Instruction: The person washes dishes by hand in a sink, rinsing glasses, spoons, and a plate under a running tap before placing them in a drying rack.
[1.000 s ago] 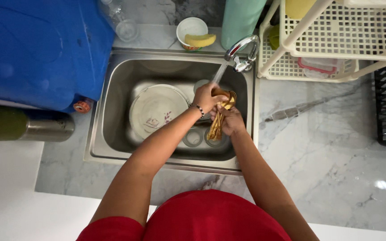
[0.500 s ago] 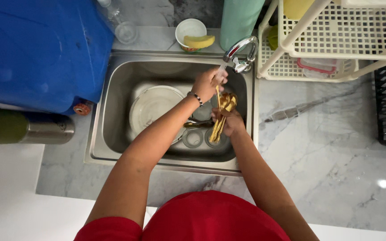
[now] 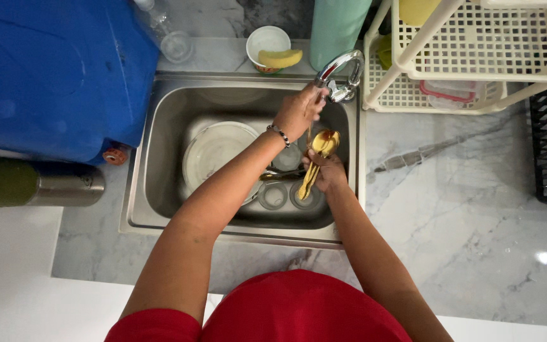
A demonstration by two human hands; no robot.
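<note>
While the left hand (image 3: 299, 113) is grasping the tap (image 3: 340, 75) at the sink's (image 3: 159, 158) far right, the right hand (image 3: 329, 171) is clenching gold cutlery (image 3: 316, 161) beneath it, rinsing underway

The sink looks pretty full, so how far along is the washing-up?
Done: nothing shows as finished; the rack shelf in view holds only a lidded container. In hand: the right hand holds gold cutlery under the tap, which the left hand touches. Left: a plate and several glasses sit in the sink.
</note>
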